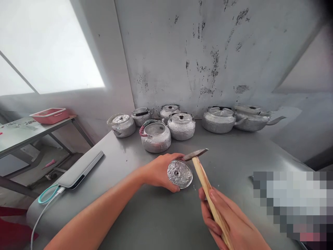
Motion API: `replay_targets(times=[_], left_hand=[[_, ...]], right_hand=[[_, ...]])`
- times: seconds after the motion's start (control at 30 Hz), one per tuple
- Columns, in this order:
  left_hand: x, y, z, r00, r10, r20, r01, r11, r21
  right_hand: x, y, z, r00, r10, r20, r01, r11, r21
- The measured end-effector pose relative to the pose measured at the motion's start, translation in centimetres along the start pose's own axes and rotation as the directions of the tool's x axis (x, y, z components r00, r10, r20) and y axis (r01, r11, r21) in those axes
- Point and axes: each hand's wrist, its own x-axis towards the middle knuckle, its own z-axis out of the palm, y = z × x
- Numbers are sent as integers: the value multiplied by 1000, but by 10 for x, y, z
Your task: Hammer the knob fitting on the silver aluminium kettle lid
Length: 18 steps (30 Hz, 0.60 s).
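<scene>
A round, textured silver kettle lid (179, 173) with a small hole in its middle is gripped at the edge by my left hand (163, 172), tilted above the grey table. My right hand (221, 215) is wrapped round the wooden handle of a hammer (205, 177). The hammer's dark metal head is raised beside the lid's upper right edge, and I cannot tell whether it touches. Just behind my left hand stands a lidless-looking silver kettle (156, 140) with a wrapped red and dark handle.
Several silver kettles (182, 128) line the back of the table (156, 218) near the stained wall. A white power bank (80, 170) with a cable lies at left. A pink basket (49, 116) sits on a side table. Something pixelated (296, 198) is at right.
</scene>
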Motion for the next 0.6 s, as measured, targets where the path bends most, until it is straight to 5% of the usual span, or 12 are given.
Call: replay_targets(times=[0.13, 0.4, 0.6], left_hand=[[0, 0, 0, 1000, 8, 10, -8, 1000, -9], [0, -2, 1, 1000, 6, 0, -6, 1000, -6], [0, -2, 1, 999, 30, -11, -30, 1000, -8]], right_hand=[[2, 2, -4, 994, 89, 56, -86, 995, -50], [5, 5, -4, 995, 72, 75, -62, 989, -133], [-1, 10, -5, 988, -151, 5, 149, 965, -217]])
